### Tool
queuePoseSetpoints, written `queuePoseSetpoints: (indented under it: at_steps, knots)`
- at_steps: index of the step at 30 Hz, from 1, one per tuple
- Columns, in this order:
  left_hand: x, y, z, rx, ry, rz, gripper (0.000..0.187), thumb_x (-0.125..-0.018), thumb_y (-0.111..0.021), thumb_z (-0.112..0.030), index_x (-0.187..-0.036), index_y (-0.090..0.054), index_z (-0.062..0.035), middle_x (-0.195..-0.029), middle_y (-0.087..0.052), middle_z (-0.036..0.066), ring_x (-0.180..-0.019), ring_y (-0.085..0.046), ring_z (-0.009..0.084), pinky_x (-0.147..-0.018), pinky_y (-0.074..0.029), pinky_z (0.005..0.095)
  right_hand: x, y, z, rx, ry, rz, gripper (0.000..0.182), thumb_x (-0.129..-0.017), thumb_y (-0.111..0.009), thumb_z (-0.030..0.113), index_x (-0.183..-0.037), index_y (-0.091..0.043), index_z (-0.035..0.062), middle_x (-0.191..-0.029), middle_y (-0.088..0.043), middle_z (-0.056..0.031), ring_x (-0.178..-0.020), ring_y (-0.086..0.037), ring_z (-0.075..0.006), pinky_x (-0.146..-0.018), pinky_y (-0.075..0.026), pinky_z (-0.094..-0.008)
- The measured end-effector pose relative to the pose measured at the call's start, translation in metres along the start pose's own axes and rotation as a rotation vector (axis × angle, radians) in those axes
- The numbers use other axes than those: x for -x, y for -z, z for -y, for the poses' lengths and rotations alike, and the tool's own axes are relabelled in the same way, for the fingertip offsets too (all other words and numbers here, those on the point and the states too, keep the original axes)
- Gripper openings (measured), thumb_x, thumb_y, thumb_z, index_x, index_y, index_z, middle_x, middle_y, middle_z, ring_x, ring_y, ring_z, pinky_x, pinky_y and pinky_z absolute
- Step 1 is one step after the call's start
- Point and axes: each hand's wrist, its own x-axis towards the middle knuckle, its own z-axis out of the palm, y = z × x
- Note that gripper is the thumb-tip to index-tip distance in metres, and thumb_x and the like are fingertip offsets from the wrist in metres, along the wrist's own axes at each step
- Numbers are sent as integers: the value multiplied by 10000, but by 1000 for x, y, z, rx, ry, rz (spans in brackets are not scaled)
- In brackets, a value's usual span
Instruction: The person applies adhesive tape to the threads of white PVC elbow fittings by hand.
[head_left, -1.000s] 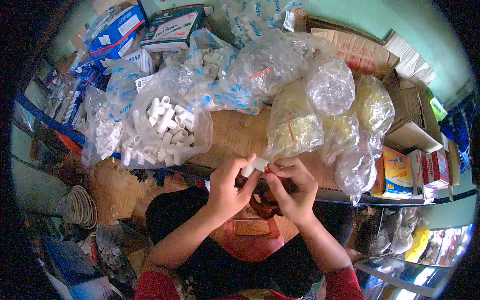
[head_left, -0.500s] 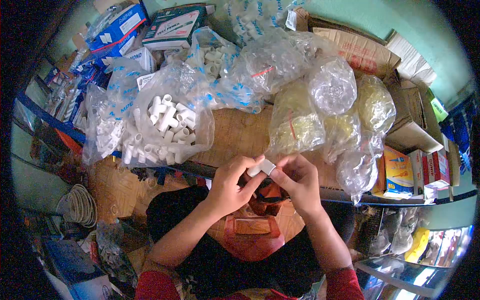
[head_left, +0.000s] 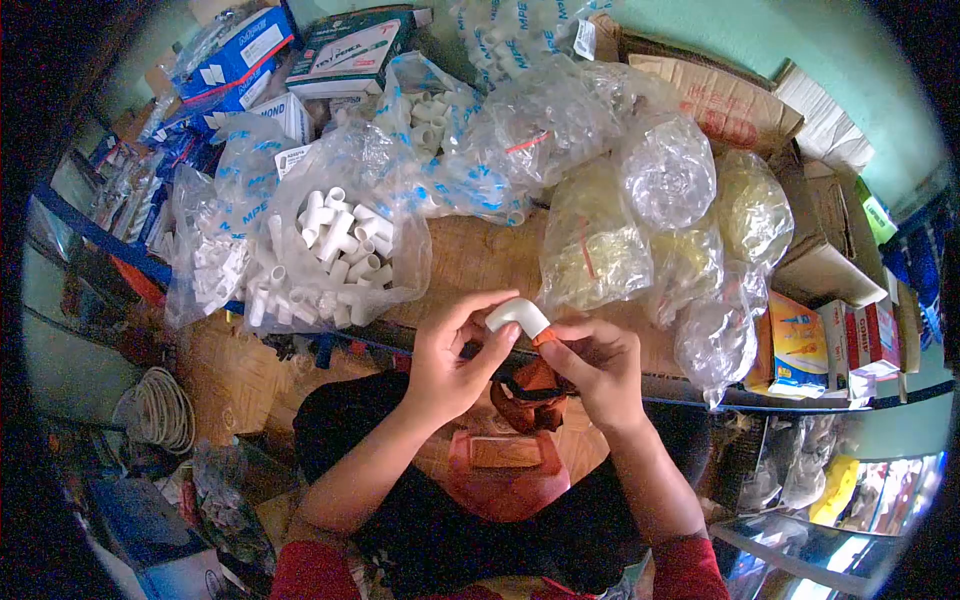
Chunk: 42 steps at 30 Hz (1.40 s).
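Observation:
A white plastic pipe elbow (head_left: 520, 317) is held up between my hands, over my lap near the table's front edge. My left hand (head_left: 450, 355) grips its left arm, thumb on the near side and forefinger along the top. At the elbow's other end, the thumb and forefinger of my right hand (head_left: 600, 365) close around the opening. A small patch of orange shows between that end and the right thumb. On the table to the left, an open clear bag (head_left: 405, 265) holds many white pipe fittings (head_left: 340, 240).
Knotted bags of yellowish and clear items (head_left: 595, 250) lie right of centre. Cardboard boxes (head_left: 825, 250) stand at the far right, blue boxes (head_left: 235, 60) at the back left. Below my hands is an orange-red stool (head_left: 505, 480). A cable coil (head_left: 160, 412) sits lower left.
The elbow has turned in my hands, so its bend now faces up and more of it shows. The fingers of my left hand have opened out slightly around it.

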Motion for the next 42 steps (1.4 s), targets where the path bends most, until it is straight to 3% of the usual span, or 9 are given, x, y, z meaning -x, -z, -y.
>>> queuePoseSetpoints:
  at_steps: [8,14,17,23,26,32,35,38,42]
  knots:
    - [0,4,1,-265,-110,45,292,-815,-637,33,-1100,-576,43,-1093,-617,128,-959,-587,135,-835,-471,265,2,2,2,59,-122,-141,60,-758,-707,-29,-799,-664,-32,-825,-661,-72,-735,-614,-114,-674,-486,-233]
    - [1,3,-2,-496,-251,-6,288,-796,-664,15,-1075,-593,37,-1019,-652,117,-883,-605,117,-793,-470,246,2,-6,-13,100,163,-187,70,-733,-710,-59,-729,-643,-37,-843,-649,-115,-775,-614,-151,-689,-475,-251]
    - [4,3,1,-380,-114,-6,283,-801,-662,9,-1074,-592,36,-1047,-645,122,-908,-601,119,-793,-470,248,0,-4,-7,90,145,-111,73,-737,-709,-61,-744,-641,-33,-831,-646,-103,-769,-611,-143,-690,-478,-252]
    - [0,5,-4,-120,37,110,310,-820,-634,13,-1121,-562,36,-1104,-621,121,-971,-584,129,-837,-484,276,0,1,-2,-113,-111,-8,157,-796,-667,-27,-946,-626,-8,-904,-644,-93,-839,-604,-130,-758,-477,-249]
    - [0,7,1,-50,42,153,318,-827,-624,15,-1136,-551,36,-1116,-616,117,-985,-582,135,-859,-485,285,-3,-12,15,-196,-93,16,212,-823,-645,-6,-1032,-611,-10,-966,-641,-87,-881,-592,-116,-791,-466,-236]
    - [-1,8,3,-114,-43,187,284,-853,-630,-62,-1119,-569,18,-1100,-626,114,-1005,-582,135,-828,-481,260,5,1,-2,65,-5,48,201,-849,-616,4,-1046,-621,-35,-963,-658,-84,-843,-599,-95,-744,-481,-233]
    - [0,6,3,-141,-14,199,312,-828,-639,-2,-1130,-566,30,-1140,-603,115,-1022,-566,130,-886,-467,278,7,0,-3,80,3,11,170,-855,-601,-10,-1018,-629,-44,-929,-663,-81,-800,-604,-92,-714,-484,-230]
    - [2,3,1,-13,90,175,324,-826,-653,-23,-1134,-564,24,-1128,-606,106,-1025,-567,132,-893,-459,278,6,-3,-5,47,-13,-30,177,-852,-604,4,-1021,-621,-46,-906,-661,-82,-766,-612,-102,-685,-490,-234]
    - [-1,3,-1,-72,-12,214,347,-838,-666,-97,-1153,-560,4,-1072,-629,91,-962,-589,128,-839,-464,268,-4,10,-1,-253,-263,87,200,-857,-592,33,-1046,-583,-32,-826,-649,-90,-683,-619,-134,-612,-506,-253]
